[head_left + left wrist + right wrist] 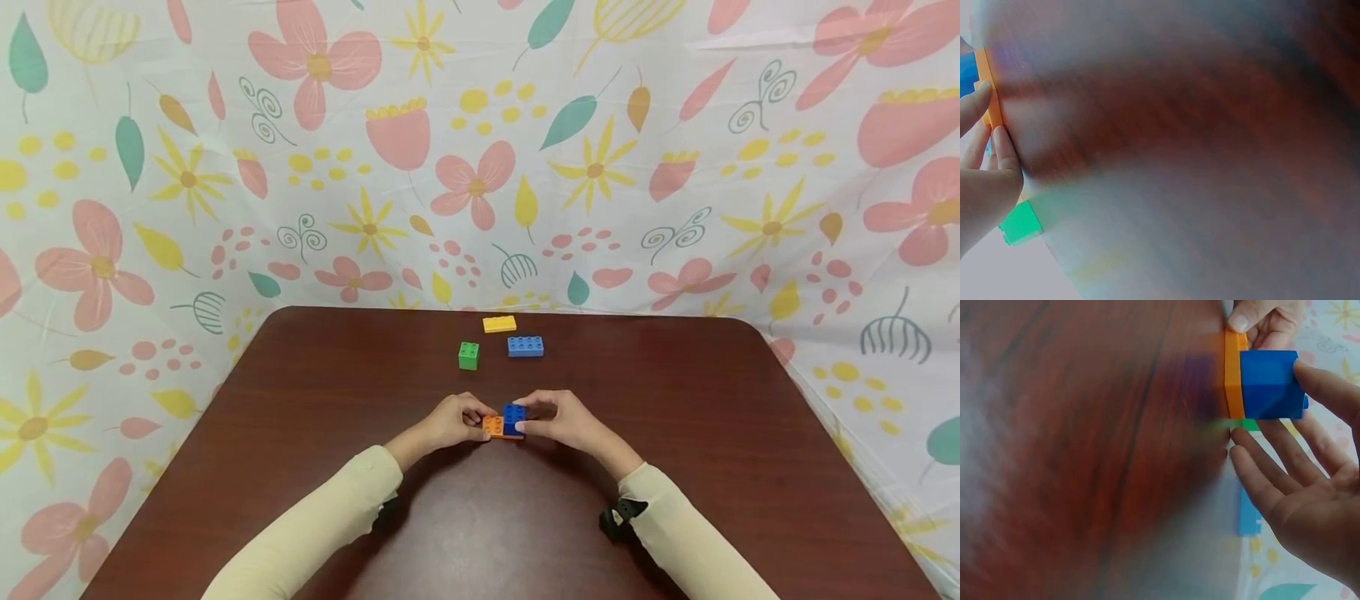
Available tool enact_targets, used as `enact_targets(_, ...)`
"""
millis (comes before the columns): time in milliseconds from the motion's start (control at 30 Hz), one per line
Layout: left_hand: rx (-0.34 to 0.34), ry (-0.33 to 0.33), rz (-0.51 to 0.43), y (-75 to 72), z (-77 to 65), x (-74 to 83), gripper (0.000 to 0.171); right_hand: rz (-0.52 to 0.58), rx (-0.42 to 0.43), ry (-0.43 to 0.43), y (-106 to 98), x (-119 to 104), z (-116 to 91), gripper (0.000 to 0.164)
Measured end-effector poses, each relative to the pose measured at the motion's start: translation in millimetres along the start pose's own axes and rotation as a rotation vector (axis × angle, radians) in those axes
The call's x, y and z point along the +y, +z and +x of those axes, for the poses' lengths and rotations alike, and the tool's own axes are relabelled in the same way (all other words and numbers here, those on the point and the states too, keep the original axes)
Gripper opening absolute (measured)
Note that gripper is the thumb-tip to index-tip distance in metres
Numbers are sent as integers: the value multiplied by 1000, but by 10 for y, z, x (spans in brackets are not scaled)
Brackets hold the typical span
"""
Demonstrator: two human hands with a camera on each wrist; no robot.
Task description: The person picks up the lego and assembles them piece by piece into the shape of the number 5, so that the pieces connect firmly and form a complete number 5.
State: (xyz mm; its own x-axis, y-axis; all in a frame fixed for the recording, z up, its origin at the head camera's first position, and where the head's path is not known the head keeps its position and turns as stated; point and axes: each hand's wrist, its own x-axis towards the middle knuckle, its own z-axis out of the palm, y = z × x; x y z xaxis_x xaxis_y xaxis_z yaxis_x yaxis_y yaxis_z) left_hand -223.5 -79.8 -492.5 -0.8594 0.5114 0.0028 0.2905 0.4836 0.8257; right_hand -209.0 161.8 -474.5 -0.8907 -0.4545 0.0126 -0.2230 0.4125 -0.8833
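A thin orange toy building brick [492, 426] lies flat on the table in front of the person. On its right half stands a dark blue building brick [513, 414], taller, with studs on top. My left hand [450, 421] pinches the left end of the orange brick between thumb and fingers. With thumb and fingertips, my right hand [566, 419] grips the blue brick from the right. In the right wrist view, the blue brick [1270, 384] sits against the studded side of the orange brick [1234, 375], and the lower fingers of the right hand [1316, 500] spread below it.
Farther back on the dark brown table [675, 400] are a green brick [468, 357], a lighter blue brick [526, 347] and a flat yellow brick [499, 324]. Behind the table's far edge hangs a flower-patterned cloth [480, 250]. A black strap [621, 517] is around the right wrist.
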Motion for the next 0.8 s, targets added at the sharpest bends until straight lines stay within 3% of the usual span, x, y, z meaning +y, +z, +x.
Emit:
enact_targets(267, -6, -10, 6, -19, -15, 13, 30, 43, 51, 46, 84, -11, -66, 39)
enact_targets(567, -31, -27, 14, -27, 15, 46, 30, 230, -1, 177, 69, -15, -86, 44)
enact_targets(800, -50, -56, 0, -45, 47, 81, 32, 285, -24, 181, 74, 28, -78, 45)
